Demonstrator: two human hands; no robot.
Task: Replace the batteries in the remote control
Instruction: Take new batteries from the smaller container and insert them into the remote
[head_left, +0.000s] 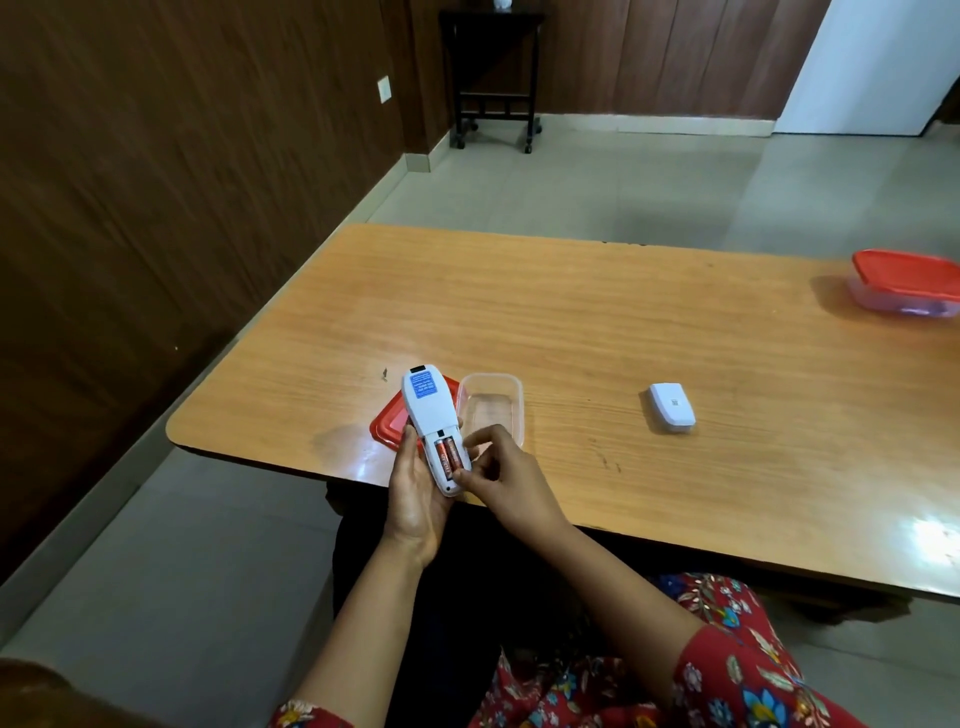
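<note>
My left hand (415, 499) holds a white remote control (431, 415) back side up, over the table's near edge. Its battery bay is uncovered and two red batteries (450, 458) lie side by side in it. My right hand (498, 473) pinches at the lower end of the right-hand battery with thumb and fingertips. The white battery cover (671, 408) lies on the table, well to the right of both hands.
An open clear plastic box (491, 410) stands just behind the remote, its red lid (387, 423) lying beside it to the left. A closed red-lidded box (909, 283) sits at the far right of the wooden table (623, 322). A dark side table (493, 78) stands by the far wall.
</note>
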